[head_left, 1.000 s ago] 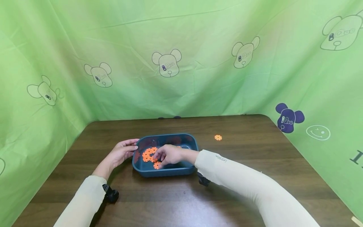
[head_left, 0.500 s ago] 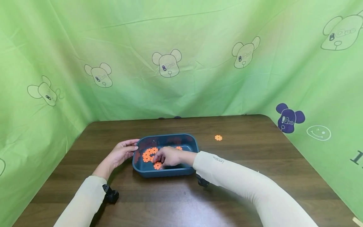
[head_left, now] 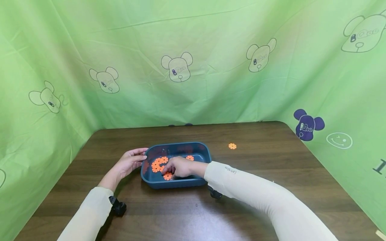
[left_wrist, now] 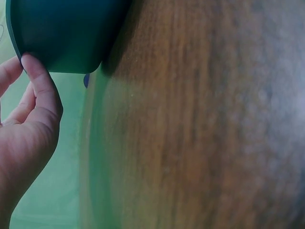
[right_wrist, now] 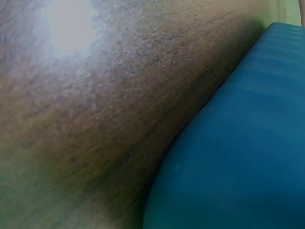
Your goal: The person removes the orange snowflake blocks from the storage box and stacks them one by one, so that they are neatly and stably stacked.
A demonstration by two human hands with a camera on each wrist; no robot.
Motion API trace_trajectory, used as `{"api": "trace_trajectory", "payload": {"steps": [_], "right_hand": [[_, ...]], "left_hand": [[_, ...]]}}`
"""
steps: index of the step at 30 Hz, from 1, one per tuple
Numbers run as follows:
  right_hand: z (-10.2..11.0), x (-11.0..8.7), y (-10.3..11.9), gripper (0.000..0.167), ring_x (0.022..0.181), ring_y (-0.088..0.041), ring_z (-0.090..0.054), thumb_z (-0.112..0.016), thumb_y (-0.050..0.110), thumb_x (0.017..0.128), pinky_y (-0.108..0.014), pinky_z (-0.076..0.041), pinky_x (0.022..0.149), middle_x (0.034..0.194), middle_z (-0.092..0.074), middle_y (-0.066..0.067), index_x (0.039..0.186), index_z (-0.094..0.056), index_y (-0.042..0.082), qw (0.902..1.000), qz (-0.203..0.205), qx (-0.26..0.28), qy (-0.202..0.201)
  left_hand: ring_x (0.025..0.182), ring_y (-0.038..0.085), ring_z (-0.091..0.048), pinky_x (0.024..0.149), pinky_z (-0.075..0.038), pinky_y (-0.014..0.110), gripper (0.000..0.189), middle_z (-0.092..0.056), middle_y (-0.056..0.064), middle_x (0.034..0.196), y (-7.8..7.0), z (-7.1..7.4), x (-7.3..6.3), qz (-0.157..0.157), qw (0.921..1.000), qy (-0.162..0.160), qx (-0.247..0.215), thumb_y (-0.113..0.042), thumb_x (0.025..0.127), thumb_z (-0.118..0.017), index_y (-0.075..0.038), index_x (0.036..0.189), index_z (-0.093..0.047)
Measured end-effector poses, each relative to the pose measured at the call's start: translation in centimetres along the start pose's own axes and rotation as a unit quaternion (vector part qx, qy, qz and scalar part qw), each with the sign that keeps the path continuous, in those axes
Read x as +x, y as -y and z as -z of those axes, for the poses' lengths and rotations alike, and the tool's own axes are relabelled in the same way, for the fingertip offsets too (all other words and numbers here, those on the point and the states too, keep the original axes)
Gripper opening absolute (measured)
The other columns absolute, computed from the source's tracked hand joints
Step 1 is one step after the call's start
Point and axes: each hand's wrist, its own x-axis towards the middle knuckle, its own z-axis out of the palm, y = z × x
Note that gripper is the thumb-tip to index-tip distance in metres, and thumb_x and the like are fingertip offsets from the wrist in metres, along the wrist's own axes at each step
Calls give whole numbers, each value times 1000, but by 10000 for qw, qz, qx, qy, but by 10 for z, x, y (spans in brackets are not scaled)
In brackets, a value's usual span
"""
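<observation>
A blue rectangular plastic bin (head_left: 178,183) stands on the table. My left hand (head_left: 129,163) pinches its left rim; in the left wrist view the thumb (left_wrist: 42,81) lies on the near face of the bin wall (left_wrist: 71,38). My right hand (head_left: 180,166) reaches down into the bin with bent fingers, at a group of orange notched discs (head_left: 156,164). One disc (head_left: 167,176) lies right under its fingertips. I cannot tell whether the fingers hold one. Another disc (head_left: 190,157) lies behind the hand. The right wrist view shows just the bin's outer wall (right_wrist: 238,143) and the table.
A single orange disc (head_left: 232,146) lies on the brown wooden table (head_left: 256,140), right of and behind the bin. A green curtain (head_left: 211,97) with mouse-head drawings hangs behind and at both sides. A pale stick-like end (head_left: 380,235) shows at the lower right.
My right hand has shifted slightly right and toward me inside the bin, uncovering the disc behind it. The left hand and the bin have stayed in place.
</observation>
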Motion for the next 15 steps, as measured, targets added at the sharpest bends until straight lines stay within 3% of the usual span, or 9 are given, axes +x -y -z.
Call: {"api": "trace_trajectory", "payload": {"steps": [15], "right_hand": [[-1,-1,2,30,83,-9,-53,-74,-4,83,-21,-47,75,94,-59,4,109,-75,11,9999,-134,-77,-49]], "left_hand": [[88,10,-62,79,-53,26,52,-59,3,102,1,0,-1,-63,10000,32,-13,1,92,-62,8,140,-43]]}}
